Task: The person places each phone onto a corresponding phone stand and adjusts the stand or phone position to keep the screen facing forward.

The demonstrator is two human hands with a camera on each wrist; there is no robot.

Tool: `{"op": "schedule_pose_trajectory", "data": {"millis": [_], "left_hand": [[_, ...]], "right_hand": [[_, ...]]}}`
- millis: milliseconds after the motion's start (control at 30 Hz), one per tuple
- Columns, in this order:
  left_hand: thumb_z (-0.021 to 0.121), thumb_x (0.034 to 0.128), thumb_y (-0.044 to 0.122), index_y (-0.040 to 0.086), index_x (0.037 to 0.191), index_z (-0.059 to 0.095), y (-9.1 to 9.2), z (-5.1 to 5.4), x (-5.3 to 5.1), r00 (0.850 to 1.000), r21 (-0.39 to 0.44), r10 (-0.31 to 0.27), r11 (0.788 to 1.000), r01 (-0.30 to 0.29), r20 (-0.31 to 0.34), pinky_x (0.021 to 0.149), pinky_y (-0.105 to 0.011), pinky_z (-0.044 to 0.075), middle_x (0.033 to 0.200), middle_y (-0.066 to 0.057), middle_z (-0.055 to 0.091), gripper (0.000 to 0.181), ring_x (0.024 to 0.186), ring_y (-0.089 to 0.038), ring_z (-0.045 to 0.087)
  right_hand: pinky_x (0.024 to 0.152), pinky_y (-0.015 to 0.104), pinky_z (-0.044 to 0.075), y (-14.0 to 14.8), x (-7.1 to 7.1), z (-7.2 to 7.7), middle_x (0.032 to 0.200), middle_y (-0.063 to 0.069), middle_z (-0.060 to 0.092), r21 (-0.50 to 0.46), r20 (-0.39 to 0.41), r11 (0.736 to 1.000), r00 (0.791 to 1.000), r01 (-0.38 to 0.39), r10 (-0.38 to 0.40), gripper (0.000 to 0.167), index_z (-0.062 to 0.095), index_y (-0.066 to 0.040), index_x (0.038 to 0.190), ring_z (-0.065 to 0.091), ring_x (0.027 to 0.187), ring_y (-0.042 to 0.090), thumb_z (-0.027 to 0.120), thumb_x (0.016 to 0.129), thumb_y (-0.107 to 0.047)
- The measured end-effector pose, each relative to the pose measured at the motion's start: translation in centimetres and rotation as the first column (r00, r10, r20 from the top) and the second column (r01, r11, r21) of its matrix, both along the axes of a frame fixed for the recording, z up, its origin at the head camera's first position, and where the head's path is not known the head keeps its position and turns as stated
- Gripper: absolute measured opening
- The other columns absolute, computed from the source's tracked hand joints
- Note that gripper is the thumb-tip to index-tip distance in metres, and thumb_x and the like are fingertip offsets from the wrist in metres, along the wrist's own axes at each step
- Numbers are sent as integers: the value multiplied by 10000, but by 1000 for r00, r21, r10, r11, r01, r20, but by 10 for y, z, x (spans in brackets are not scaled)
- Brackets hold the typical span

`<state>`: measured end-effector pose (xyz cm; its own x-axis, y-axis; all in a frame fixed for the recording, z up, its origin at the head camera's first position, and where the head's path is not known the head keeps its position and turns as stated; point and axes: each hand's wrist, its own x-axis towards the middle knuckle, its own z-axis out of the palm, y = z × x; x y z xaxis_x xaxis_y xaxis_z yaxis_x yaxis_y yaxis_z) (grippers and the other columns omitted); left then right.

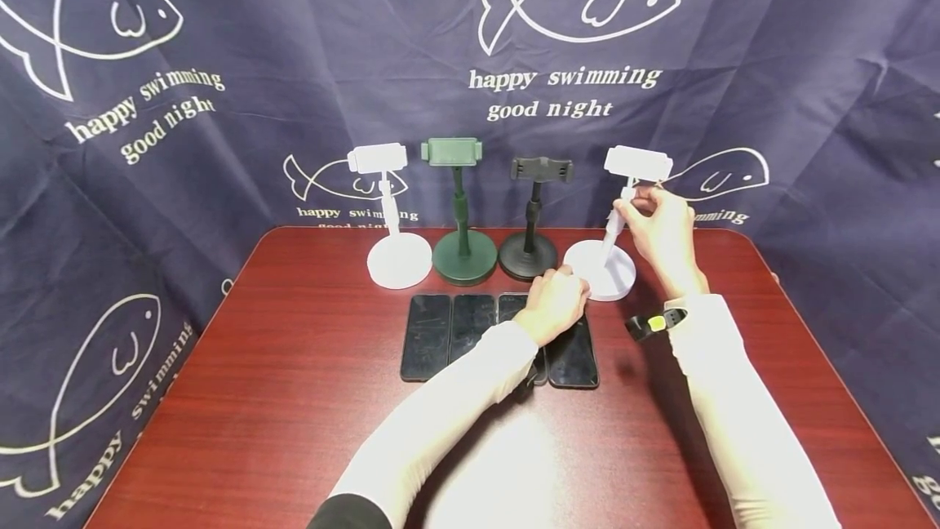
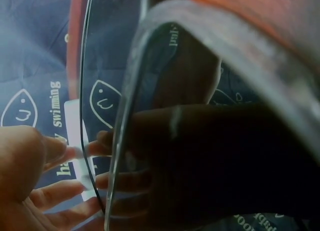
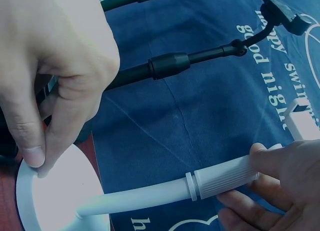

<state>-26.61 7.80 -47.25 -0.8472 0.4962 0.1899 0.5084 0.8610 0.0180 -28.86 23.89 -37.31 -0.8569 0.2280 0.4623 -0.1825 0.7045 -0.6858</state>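
Observation:
At the right of the row stands a white phone stand (image 1: 600,272), its round base on the table and its stem leaning right. My right hand (image 1: 664,235) grips the ribbed collar (image 3: 225,180) of its stem, thumb on one side and fingers on the other. My left hand (image 1: 556,300) reaches over the phones, and in the right wrist view its thumb and forefinger pinch the near edge of the white base (image 3: 65,191). A dark glossy surface (image 2: 200,161) fills much of the left wrist view, and fingers show at its lower left.
To the left stand a black stand (image 1: 528,255), a green stand (image 1: 465,257) and another white stand (image 1: 400,261). Several dark phones lie side by side in front, including one at the left (image 1: 427,337) and one at the right (image 1: 573,357). A patterned blue cloth (image 1: 411,47) hangs behind.

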Motion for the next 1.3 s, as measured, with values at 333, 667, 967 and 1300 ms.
{"op": "schedule_pose_trajectory", "data": {"millis": [333,667,967,1300], "left_hand": [[593,1031,379,346,1038,802,-1,5,2,1000,15,2,1000,-2,1,726,-352,587,1025,17,700,212,860,-205,689],[582,1041,378,352,1028,803,-4,6,0,1000,23,-22,1000,21,10,727,-363,588,1005,18,704,223,868,-211,700],[619,1022,369,366,1064,806,-9,7,1,999,52,-40,998,40,9,731,-348,594,1004,23,706,192,880,-207,720],[614,1023,384,385,1119,797,-9,6,1,999,65,-33,997,31,26,749,-351,591,1031,38,711,208,895,-203,715]], "right_hand": [[994,516,468,0,2,0,1045,244,752,1,10,1000,1000,-2,2,290,734,51,1110,711,1089,421,739,939,-183],[993,508,479,1,1,0,1042,243,755,-1,2,1000,1000,-10,10,291,738,61,1107,719,1082,408,740,941,-178],[973,504,473,-1,3,-1,1038,244,754,-11,-11,1000,1000,1,-1,284,737,65,1092,717,1077,412,745,929,-167],[948,458,517,-2,2,-5,1063,231,762,-26,18,999,999,32,-31,299,732,65,1106,739,1054,366,740,931,-177]]}}
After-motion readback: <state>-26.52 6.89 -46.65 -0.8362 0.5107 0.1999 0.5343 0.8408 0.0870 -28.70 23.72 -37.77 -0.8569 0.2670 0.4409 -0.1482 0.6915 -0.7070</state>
